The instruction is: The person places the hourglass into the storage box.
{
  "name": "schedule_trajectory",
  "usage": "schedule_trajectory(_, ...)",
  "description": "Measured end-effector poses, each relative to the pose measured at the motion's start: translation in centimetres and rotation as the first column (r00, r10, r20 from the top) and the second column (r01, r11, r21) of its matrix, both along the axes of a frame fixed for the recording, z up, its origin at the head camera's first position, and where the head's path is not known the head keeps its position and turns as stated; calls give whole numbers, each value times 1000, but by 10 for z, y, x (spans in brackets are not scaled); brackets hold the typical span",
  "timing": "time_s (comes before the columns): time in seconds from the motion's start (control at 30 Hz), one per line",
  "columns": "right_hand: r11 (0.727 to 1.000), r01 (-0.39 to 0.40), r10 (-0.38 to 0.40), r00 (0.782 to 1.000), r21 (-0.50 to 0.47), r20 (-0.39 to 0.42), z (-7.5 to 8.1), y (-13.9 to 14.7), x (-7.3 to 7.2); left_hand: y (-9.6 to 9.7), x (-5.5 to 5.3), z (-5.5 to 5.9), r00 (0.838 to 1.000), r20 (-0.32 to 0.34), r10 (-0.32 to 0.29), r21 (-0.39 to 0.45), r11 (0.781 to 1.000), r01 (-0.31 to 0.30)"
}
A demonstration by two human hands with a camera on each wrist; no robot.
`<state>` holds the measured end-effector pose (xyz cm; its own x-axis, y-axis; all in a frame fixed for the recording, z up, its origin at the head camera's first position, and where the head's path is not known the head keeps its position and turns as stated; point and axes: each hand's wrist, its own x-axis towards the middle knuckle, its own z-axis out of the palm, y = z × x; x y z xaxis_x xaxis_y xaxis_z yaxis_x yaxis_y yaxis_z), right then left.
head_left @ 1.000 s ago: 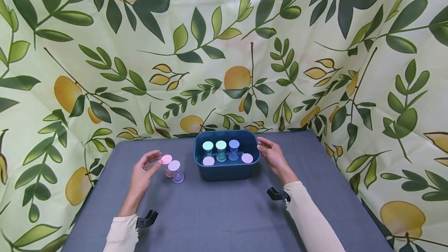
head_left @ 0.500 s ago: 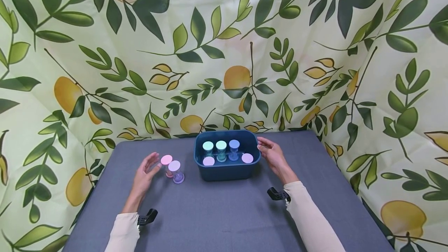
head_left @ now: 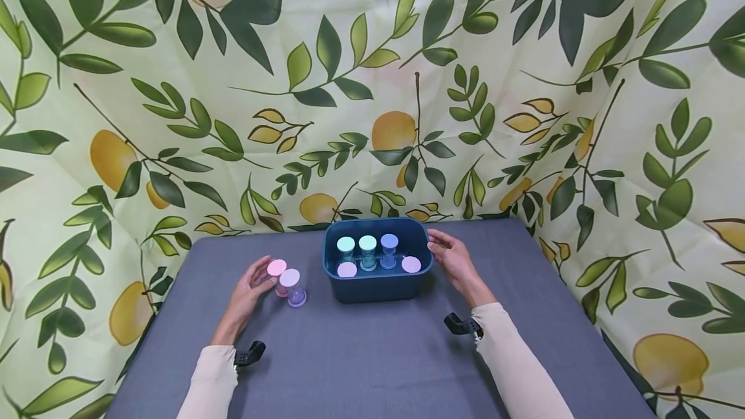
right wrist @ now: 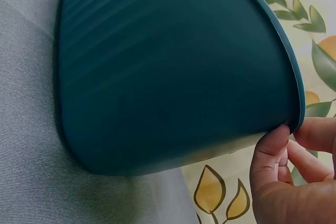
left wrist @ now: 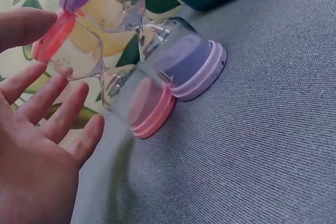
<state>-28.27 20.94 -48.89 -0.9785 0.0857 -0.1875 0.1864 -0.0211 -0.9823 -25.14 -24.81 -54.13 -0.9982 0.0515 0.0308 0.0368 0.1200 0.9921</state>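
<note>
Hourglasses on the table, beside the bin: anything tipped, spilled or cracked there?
Nothing stands out. The pink hourglass and the purple hourglass both stand upright on the table, their sand contained, with no visible crack or spill. The bin also sits upright.

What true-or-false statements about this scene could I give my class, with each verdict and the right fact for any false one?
1. The right hand is at the rim of the dark blue bin. True.

2. The left hand is inside the bin. False: the left hand is outside it, beside the pink hourglass.

3. The pink hourglass stands between the purple hourglass and the bin. False: the purple hourglass is nearer the bin.

4. The blue-capped hourglass is inside the bin. True.

5. The bin is lying on its side. False: it stands upright on the table.

6. The pink and purple hourglasses both stand on the table. True.
</note>
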Motion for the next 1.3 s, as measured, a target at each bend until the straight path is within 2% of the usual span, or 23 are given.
schedule_trajectory(0.27,1000,-5,5,1000,7,-1,-1,1,1,0,-3,-9,997,-74,-27,21,999,29)
schedule_trajectory(0.37,1000,-7,7,1000,8,6,-3,1,2,1,-2,-12,997,-65,-32,28,999,34)
schedule_trajectory(0.7,1000,-9,9,1000,0,7,-4,1,2,0,-3,-15,996,-76,38,23,999,-36)
schedule_trajectory(0.83,1000,-9,9,1000,7,4,-2,1,2,-2,-1,-10,991,-103,83,22,996,-81)
schedule_trajectory(1.03,1000,-7,7,1000,10,8,-2,2,1,-9,2,3,985,-132,110,37,994,-106)
schedule_trajectory(1.2,1000,-9,9,1000,7,1,-1,1,1,-14,7,21,985,-115,129,-49,990,-135)
schedule_trajectory(1.3,1000,-4,4,1000,8,3,-1,1,1,-15,9,31,984,-96,150,-71,985,-157)
